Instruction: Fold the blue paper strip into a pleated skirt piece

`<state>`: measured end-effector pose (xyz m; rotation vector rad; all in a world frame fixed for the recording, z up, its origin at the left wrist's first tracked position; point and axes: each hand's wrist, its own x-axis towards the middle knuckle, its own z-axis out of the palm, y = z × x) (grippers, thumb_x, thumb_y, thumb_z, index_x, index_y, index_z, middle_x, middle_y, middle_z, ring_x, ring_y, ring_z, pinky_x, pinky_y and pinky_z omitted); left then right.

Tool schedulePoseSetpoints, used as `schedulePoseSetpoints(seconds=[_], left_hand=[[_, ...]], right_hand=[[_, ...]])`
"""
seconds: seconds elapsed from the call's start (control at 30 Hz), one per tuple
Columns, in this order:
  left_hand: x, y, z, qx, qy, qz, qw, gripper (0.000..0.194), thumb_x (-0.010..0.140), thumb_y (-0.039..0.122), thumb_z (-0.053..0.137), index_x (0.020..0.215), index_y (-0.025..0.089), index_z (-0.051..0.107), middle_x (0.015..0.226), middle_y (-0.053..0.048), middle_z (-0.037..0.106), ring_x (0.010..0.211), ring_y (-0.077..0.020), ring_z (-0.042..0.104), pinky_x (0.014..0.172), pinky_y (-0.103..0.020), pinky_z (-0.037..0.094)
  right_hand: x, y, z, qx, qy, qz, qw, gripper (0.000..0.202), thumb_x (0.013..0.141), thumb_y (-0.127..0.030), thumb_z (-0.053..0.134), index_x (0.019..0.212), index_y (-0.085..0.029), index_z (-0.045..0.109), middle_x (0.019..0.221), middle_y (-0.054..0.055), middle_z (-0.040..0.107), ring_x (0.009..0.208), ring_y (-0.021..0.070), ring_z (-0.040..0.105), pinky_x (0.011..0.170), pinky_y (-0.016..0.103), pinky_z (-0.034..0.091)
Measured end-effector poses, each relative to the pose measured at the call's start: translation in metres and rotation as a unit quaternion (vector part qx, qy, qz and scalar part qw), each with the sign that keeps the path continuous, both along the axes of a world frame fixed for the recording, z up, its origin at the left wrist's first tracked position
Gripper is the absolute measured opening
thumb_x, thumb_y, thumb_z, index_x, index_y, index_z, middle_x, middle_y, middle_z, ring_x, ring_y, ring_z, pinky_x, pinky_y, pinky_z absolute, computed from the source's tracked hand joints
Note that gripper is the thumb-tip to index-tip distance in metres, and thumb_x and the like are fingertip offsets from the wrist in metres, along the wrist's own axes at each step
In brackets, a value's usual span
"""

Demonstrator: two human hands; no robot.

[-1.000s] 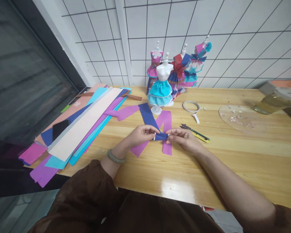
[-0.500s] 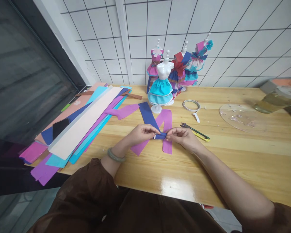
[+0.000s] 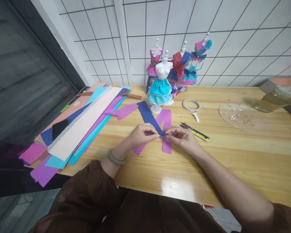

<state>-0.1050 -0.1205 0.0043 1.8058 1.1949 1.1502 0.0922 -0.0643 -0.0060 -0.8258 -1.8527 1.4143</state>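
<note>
A dark blue fabric strip (image 3: 147, 114) runs along the wooden table toward me, its near end gathered between both hands. My left hand (image 3: 145, 133) pinches that end from the left, thumb and fingers together. From the right, my right hand (image 3: 180, 136) pinches the same end between thumb and forefinger. A purple strip (image 3: 167, 145) lies folded underneath, one tail below my right fingertips and another partly behind my left hand. Just behind the blue strip stands a small white mannequin (image 3: 163, 70) in a turquoise tiered skirt (image 3: 160, 92).
Coloured fabric sheets (image 3: 84, 124) are piled at the left, with a black phone (image 3: 60, 128) on them. Yellow-handled snips (image 3: 196, 131) lie by my right hand. Behind them is a tape roll (image 3: 190, 105). A clear dish (image 3: 240, 117) and glass cup (image 3: 269, 100) stand right.
The blue strip's near end, which showed a folded band with a pale edge, now appears as a thin edge between my fingertips. My left thumb has come forward along it.
</note>
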Motion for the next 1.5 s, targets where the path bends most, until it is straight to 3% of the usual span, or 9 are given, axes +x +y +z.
schedulePoseSetpoints(seconds=[0.3,0.57,0.73,0.8,1.03,1.17,1.33,1.5], left_hand=[[0.002,-0.002,0.000,0.107,0.100,0.017,0.989,0.013,0.076,0.026,0.056,0.077,0.016,0.065,0.081,-0.005,0.058,0.076,-0.0127,0.055,0.070,-0.027,0.044],[0.004,-0.004,0.005,0.119,0.158,0.072,0.978,0.020,0.070,0.033,0.062,0.075,0.016,0.053,0.088,-0.005,0.058,0.087,-0.0167,0.054,0.079,-0.032,0.041],[0.010,-0.005,0.007,0.141,0.230,0.067,0.961,0.048,0.066,0.042,0.063,0.105,0.018,0.049,0.102,-0.008,0.055,0.101,-0.0226,0.048,0.088,-0.039,0.036],[0.011,-0.004,0.004,0.146,0.250,0.065,0.955,0.049,0.068,0.040,0.062,0.110,0.019,0.049,0.104,-0.009,0.054,0.103,-0.0233,0.046,0.089,-0.040,0.036],[0.008,0.002,-0.011,0.155,0.225,0.076,0.959,0.014,0.076,0.018,0.053,0.088,0.018,0.060,0.085,-0.005,0.059,0.087,-0.0170,0.051,0.079,-0.034,0.040],[0.008,0.004,-0.014,0.164,0.197,0.080,0.963,0.012,0.075,0.015,0.053,0.083,0.018,0.062,0.081,-0.004,0.060,0.082,-0.0149,0.052,0.076,-0.032,0.040],[0.011,0.003,-0.014,0.158,0.197,0.086,0.964,0.012,0.074,0.015,0.055,0.082,0.018,0.063,0.079,-0.004,0.060,0.080,-0.0151,0.053,0.075,-0.032,0.040],[0.011,0.002,-0.013,0.150,0.203,0.085,0.964,0.010,0.075,0.019,0.055,0.081,0.018,0.064,0.078,-0.004,0.060,0.078,-0.0150,0.053,0.074,-0.031,0.040]], right_hand=[[-0.001,-0.002,-0.001,0.147,-0.007,-0.023,0.989,0.007,0.074,-0.022,0.059,0.078,-0.019,0.064,0.085,0.006,0.062,0.083,0.0169,0.059,0.074,0.032,0.048],[-0.001,-0.005,0.003,0.272,-0.032,-0.040,0.961,0.011,0.076,-0.015,0.056,0.080,-0.020,0.064,0.085,0.006,0.063,0.081,0.0165,0.059,0.075,0.032,0.048],[-0.003,-0.008,0.001,0.290,-0.030,-0.033,0.956,0.012,0.076,-0.014,0.054,0.082,-0.020,0.063,0.086,0.006,0.062,0.082,0.0170,0.059,0.076,0.033,0.048],[-0.004,-0.009,0.000,0.294,-0.034,-0.027,0.955,0.012,0.077,-0.014,0.054,0.083,-0.020,0.062,0.087,0.006,0.062,0.082,0.0170,0.059,0.077,0.033,0.048],[-0.005,-0.010,0.000,0.299,-0.043,-0.010,0.953,0.013,0.078,-0.015,0.053,0.085,-0.021,0.062,0.088,0.006,0.061,0.084,0.0173,0.059,0.077,0.034,0.048],[-0.004,-0.009,0.002,0.295,-0.050,-0.014,0.954,0.018,0.078,-0.019,0.055,0.095,-0.021,0.060,0.095,0.008,0.060,0.090,0.0187,0.057,0.080,0.035,0.047],[-0.006,-0.007,-0.004,0.277,-0.090,-0.011,0.957,0.041,0.071,-0.033,0.064,0.110,-0.022,0.055,0.105,0.010,0.057,0.094,0.0229,0.055,0.079,0.038,0.048],[-0.006,-0.006,-0.006,0.278,-0.098,-0.009,0.956,0.028,0.075,-0.031,0.060,0.102,-0.022,0.060,0.099,0.009,0.059,0.091,0.0221,0.057,0.079,0.037,0.048]])
